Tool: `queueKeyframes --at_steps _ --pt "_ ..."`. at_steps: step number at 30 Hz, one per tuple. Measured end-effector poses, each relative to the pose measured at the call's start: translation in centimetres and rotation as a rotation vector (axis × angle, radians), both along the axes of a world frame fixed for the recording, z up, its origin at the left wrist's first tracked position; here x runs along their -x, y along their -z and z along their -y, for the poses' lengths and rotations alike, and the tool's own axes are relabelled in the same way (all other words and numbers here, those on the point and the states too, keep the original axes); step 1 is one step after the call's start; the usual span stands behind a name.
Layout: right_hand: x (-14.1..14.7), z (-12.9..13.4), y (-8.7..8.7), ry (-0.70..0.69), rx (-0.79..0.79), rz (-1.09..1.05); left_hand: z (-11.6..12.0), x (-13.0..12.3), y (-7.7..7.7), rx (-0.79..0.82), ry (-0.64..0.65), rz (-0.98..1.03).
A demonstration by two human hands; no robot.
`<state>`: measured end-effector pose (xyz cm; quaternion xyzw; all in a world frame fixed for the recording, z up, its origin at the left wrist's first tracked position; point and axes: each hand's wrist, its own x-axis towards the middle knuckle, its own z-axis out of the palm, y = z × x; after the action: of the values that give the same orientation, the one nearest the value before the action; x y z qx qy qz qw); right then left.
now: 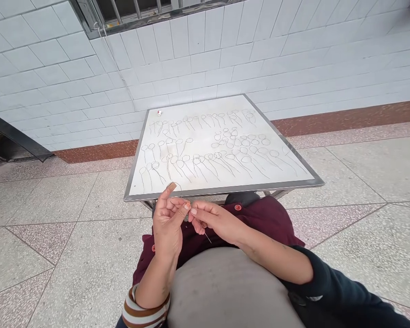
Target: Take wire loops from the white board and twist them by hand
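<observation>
Above my lap, my left hand [169,223] pinches a thin wire [207,236] between thumb and fingers. One finger stands raised, with a tan wrap [171,186] at its tip, and a curved part of the wire shows beside it. Close against it, my right hand [220,222] is closed on the same wire, fingertips meeting the left thumb. A straight end of the wire sticks out below the fingers. Where the wire runs between the fingertips is hidden. Beyond my hands, several looped wires with tails [230,157] lie in rows on the white table [198,149].
The table has a grey metal edge [225,188] just past my hands. A small red and white object [159,113] lies at its far left corner. Behind stands a white tiled wall [205,59] with a barred window [136,11]. Dark red cloth [273,218] covers my lap.
</observation>
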<state>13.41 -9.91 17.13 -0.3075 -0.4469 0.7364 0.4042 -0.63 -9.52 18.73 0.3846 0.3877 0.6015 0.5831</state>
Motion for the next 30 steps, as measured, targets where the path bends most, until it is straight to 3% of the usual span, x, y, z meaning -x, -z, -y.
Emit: queueKeyframes --at_steps 4,7,17,20,22,27,30 --pt "-0.1 -0.1 0.6 -0.089 0.138 -0.193 0.0 -0.1 0.1 0.056 0.072 0.086" --pt "-0.2 -0.1 0.6 -0.1 0.129 -0.182 -0.1 -0.1 0.2 0.105 0.076 0.133" --pt "-0.4 0.2 0.4 0.21 -0.549 0.578 -0.5 -0.2 0.6 0.031 -0.064 0.044" --pt "-0.2 0.2 0.3 0.244 -0.647 0.655 -0.6 -0.3 0.5 0.028 -0.091 0.042" --pt "-0.2 0.1 0.1 0.218 -0.567 0.552 -0.7 -0.3 0.5 0.056 -0.067 0.09" --pt "-0.5 -0.5 -0.1 0.018 -0.147 0.103 -1.1 -0.5 0.9 0.192 0.057 0.235" --pt "-0.6 -0.9 0.2 -0.023 -0.006 -0.04 -1.4 -0.5 1.1 0.24 0.099 0.269"
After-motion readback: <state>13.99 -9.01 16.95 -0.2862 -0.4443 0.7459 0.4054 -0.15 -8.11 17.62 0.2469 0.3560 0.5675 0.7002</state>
